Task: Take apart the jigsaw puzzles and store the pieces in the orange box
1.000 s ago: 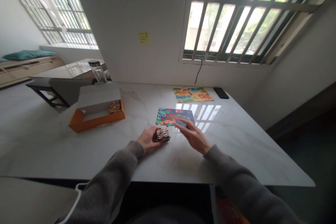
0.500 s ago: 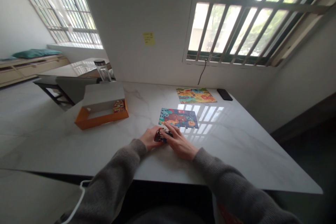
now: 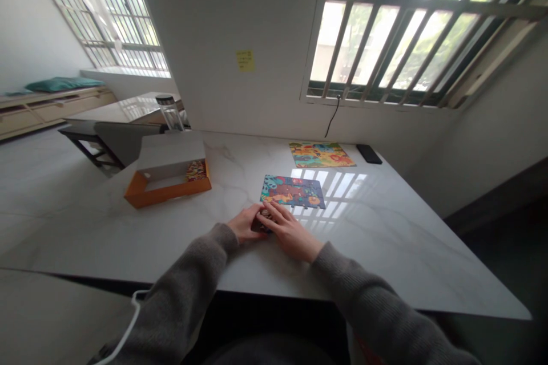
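Note:
Close to the front of the marble-patterned table, my left hand (image 3: 245, 224) and my right hand (image 3: 291, 232) are closed around a small stack of puzzle pieces (image 3: 262, 222). The left fingers grip its left side, while the right fingers lie across its top and right side. Much of the stack is hidden by the fingers. Just beyond my fingertips lies a partly joined jigsaw puzzle (image 3: 295, 191) in dark blue, brown and teal, its near edge showing knobs and notches.
A colourful picture sheet (image 3: 321, 155) lies flat farther back, with a black phone (image 3: 369, 154) to its right. On the left stands an open orange box (image 3: 169, 194) holding more puzzle pieces (image 3: 196, 170). Behind it is a glass bottle (image 3: 171, 114).
The right fingers have shifted slightly left over the stack, covering it more, and it appears more compact between my hands. The whole view has moved a little. The joined puzzle stays in place.

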The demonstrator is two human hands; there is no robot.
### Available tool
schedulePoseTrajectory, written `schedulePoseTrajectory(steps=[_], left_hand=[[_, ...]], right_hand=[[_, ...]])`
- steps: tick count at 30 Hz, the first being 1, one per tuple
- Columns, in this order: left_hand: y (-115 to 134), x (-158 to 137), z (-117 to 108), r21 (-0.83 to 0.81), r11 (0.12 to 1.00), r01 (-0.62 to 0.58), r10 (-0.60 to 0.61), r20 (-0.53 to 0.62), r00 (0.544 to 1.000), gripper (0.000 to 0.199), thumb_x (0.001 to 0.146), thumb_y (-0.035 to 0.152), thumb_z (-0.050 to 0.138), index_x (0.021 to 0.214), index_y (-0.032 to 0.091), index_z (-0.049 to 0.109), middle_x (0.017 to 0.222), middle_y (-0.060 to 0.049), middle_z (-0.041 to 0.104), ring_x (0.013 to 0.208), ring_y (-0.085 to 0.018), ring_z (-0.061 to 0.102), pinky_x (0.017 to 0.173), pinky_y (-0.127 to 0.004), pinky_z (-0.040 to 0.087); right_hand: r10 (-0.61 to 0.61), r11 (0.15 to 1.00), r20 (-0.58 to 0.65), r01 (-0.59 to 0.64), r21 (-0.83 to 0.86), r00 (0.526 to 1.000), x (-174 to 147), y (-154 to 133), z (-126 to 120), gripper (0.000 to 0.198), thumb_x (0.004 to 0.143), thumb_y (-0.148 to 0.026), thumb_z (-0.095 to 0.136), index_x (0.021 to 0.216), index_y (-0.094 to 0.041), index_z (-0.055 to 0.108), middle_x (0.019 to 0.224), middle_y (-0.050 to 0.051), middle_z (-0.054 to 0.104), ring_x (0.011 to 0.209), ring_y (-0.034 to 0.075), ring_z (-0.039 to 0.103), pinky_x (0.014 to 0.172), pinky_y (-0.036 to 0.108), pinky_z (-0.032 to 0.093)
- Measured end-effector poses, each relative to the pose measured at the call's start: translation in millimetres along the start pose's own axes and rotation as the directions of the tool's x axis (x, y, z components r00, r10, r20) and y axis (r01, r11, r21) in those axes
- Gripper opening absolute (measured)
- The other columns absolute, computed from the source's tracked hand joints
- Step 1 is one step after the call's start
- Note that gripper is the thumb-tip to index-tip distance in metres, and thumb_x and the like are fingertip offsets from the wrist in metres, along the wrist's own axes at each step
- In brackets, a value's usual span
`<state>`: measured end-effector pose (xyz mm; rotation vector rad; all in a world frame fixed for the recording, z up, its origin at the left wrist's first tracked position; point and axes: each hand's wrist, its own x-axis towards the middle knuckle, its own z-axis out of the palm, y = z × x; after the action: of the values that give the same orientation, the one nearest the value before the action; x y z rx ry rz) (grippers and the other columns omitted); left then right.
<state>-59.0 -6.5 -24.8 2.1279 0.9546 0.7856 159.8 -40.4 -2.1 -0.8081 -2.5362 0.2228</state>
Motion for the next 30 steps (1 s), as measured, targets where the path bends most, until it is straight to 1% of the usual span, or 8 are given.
schedulePoseTrajectory(steps=[4,7,12,17,20,23,26,30], left_hand=[[-1,-3,-2,-0.047,0.994,0.101,-0.101,0.02,0.995,0.068,0.07,0.033,0.077,0.13,0.014,0.051,0.098,-0.007,0.068,0.083,-0.022,0.066,0.076,-0.035,0.055],[0,-1,-1,-0.111,0.991,0.081,-0.08,0.014,0.997,0.064,0.07,0.03,0.076,0.128,0.014,0.053,0.108,-0.01,0.067,0.096,-0.025,0.066,0.087,-0.037,0.055],[7,8,12,-0.193,0.981,-0.003,0.009,0.028,1.0,0.072,0.071,0.019,0.071,0.138,0.016,0.045,0.134,-0.014,0.056,0.121,-0.028,0.057,0.108,-0.043,0.043],[18,17,18,-0.184,0.982,0.037,-0.018,0.104,0.994,0.074,0.074,0.025,0.072,0.141,0.015,0.043,0.126,-0.014,0.061,0.102,-0.024,0.065,0.094,-0.038,0.053],[15,26,0,-0.073,0.997,0.02,-0.015,0.061,0.998,0.056,0.084,0.031,0.062,0.137,0.019,0.049,0.12,-0.01,0.064,0.084,-0.018,0.064,0.079,-0.033,0.055],[1,41,-22,0.209,0.978,-0.007,0.039,-0.147,0.988,0.034,0.088,0.024,0.053,0.12,0.017,0.062,0.109,-0.011,0.066,0.091,-0.022,0.06,0.089,-0.04,0.051],[-17,58,-34,0.403,0.914,-0.058,0.093,-0.068,0.993,0.033,0.081,0.022,0.063,0.113,0.02,0.067,0.118,-0.011,0.065,0.111,-0.027,0.055,0.105,-0.045,0.042],[-29,79,-33,0.447,0.885,-0.129,0.089,0.108,0.99,0.031,0.079,0.025,0.068,0.11,0.021,0.069,0.123,-0.01,0.065,0.116,-0.026,0.055,0.107,-0.042,0.042]], right_hand=[[0.072,0.986,-0.062,-0.062,0.152,0.995,-1,8,-7,0.096,0.074,0.002,0.045,0.157,-0.026,0.009,0.163,0.009,0.016,0.15,0.027,0.014,0.12,0.054,0.027],[0.095,0.971,-0.023,-0.088,0.222,0.995,-6,17,-8,0.098,0.075,-0.002,0.051,0.157,-0.022,0.002,0.159,0.014,0.023,0.148,0.029,0.019,0.12,0.053,0.026],[0.134,0.955,0.019,-0.134,0.263,0.991,-15,21,-4,0.087,0.082,-0.008,0.052,0.156,-0.024,0.009,0.147,0.015,0.034,0.141,0.029,0.032,0.117,0.051,0.032],[0.182,0.927,-0.043,-0.157,0.34,0.982,-22,23,-13,0.075,0.079,-0.008,0.058,0.147,-0.024,0.031,0.136,0.012,0.045,0.128,0.027,0.045,0.111,0.048,0.039],[0.184,0.936,-0.058,-0.157,0.315,0.981,-24,28,-22,0.07,0.076,-0.011,0.064,0.139,-0.023,0.038,0.129,0.011,0.051,0.121,0.028,0.049,0.106,0.049,0.042],[0.193,0.949,-0.038,-0.177,0.261,0.98,-27,31,-27,0.067,0.073,-0.012,0.065,0.135,-0.022,0.042,0.121,0.01,0.054,0.114,0.028,0.05,0.102,0.049,0.043],[0.21,0.949,-0.029,-0.196,0.247,0.977,-29,33,-28,0.064,0.072,-0.013,0.065,0.132,-0.021,0.043,0.118,0.01,0.054,0.111,0.027,0.051,0.1,0.048,0.044],[0.217,0.945,-0.044,-0.199,0.262,0.975,-28,34,-26,0.063,0.07,-0.013,0.066,0.13,-0.021,0.045,0.12,0.011,0.054,0.116,0.028,0.05,0.101,0.046,0.044]])
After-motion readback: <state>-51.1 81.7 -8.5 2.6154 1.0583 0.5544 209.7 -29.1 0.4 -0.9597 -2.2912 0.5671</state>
